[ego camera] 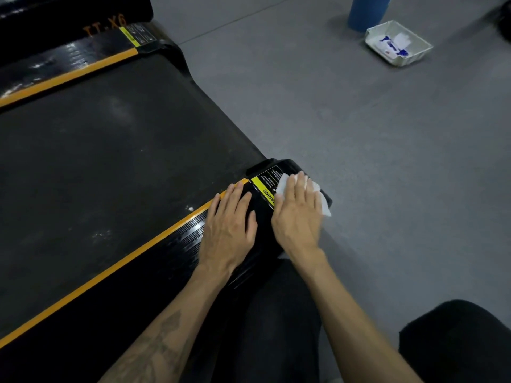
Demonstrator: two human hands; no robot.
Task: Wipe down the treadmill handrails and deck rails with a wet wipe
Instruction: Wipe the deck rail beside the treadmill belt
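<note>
The near deck rail (177, 244) of the treadmill is glossy black with an orange stripe and runs up toward its rear end cap (279, 167). My right hand (297, 214) lies flat with straight fingers on a white wet wipe (323, 200), pressing it onto the end cap beside a yellow warning label (262, 186). My left hand (229, 230) rests flat on the rail just left of the right hand, fingers spread and holding nothing. The far deck rail (69, 64) shows at the top left. The handrails are out of view.
The dark running belt (110, 150) fills the left. Grey floor (359, 161) lies to the right. A white tray (420, 55) holding a blue-printed wipe pack sits on the floor at the top right, next to a blue cylinder (365, 12). My dark-clothed knees are at the bottom.
</note>
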